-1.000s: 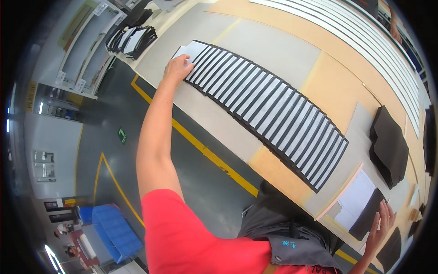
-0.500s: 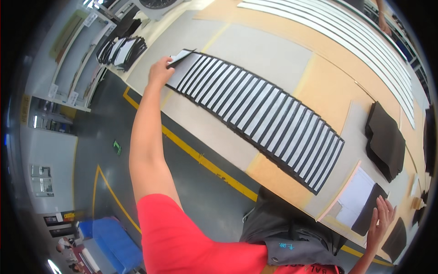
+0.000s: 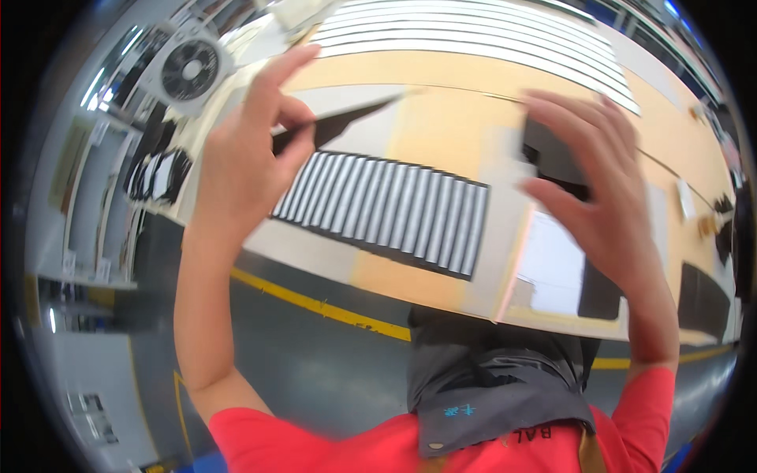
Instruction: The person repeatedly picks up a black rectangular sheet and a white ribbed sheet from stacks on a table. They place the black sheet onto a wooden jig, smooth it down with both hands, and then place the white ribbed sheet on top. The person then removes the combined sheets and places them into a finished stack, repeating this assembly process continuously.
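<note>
My left hand (image 3: 256, 150) pinches a thin dark sheet piece (image 3: 347, 126) between thumb and fingers, held above the table and seen nearly edge-on. Below it lies an overlapping row of dark-edged pieces (image 3: 378, 206) with silvery-white strips showing. At the right, my right hand (image 3: 603, 185) is raised with its fingers apart and nothing in it, slightly blurred. Partly behind that hand sits a stack of black cut pieces (image 3: 558, 150). A white printed sheet (image 3: 548, 264) lies nearer the table's front edge, with another dark piece (image 3: 599, 293) along its right side.
Long white strips (image 3: 473, 35) lie across the far side of the table (image 3: 378, 272). A fan (image 3: 191, 69) and a pile of dark and white pieces (image 3: 160, 175) are at the left. Another dark piece (image 3: 703, 303) rests at the far right, near a small wooden object (image 3: 707, 227).
My left hand has lifted a dark piece off the row's left end and brought it up. My right hand has risen from beside the printed sheet. The view has turned.
</note>
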Motion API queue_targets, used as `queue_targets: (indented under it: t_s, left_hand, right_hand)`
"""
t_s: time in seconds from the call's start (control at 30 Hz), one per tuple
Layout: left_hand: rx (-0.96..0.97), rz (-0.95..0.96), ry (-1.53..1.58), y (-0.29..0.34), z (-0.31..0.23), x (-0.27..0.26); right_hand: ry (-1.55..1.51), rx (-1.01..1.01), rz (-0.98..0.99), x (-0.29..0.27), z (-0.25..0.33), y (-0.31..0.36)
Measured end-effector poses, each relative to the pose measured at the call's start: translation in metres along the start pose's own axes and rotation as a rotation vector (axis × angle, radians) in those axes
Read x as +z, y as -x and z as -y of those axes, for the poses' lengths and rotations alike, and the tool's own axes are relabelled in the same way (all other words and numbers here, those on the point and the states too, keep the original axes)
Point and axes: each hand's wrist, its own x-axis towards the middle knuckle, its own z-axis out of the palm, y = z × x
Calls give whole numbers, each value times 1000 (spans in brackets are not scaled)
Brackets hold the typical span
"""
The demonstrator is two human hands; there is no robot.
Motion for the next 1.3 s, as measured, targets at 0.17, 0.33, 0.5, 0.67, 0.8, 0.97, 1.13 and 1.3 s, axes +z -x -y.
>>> queue_targets:
  t_s: [0.17,0.33,0.5,0.67,0.8,0.97,1.13,1.3]
  left_hand:
    - [362,123,94,-17,-100,53]
    - [392,6,175,17,-93,59]
    - [223,-490,870,16,-143,101]
    - [-134,-117,1409,52,-214,164]
    - [-397,-256,1584,72,-226,207]
    - [-553,-160,1474,65,-258,190]
    - [-419,-11,1290,40,-296,179]
    - [-404,-34,1224,46,-279,189]
  right_hand:
    - [-3,11,-59,24,-16,24]
    - [10,-72,-166,-1,-9,53]
    - [-263,82,-301,-72,-20,113]
    - [-678,386,-240,-114,-22,150]
    - [-868,573,-207,-118,-27,180]
    - [-883,636,-284,-92,-30,195]
    - [-820,771,-311,-80,-29,220]
    - [-728,766,-344,-55,-22,208]
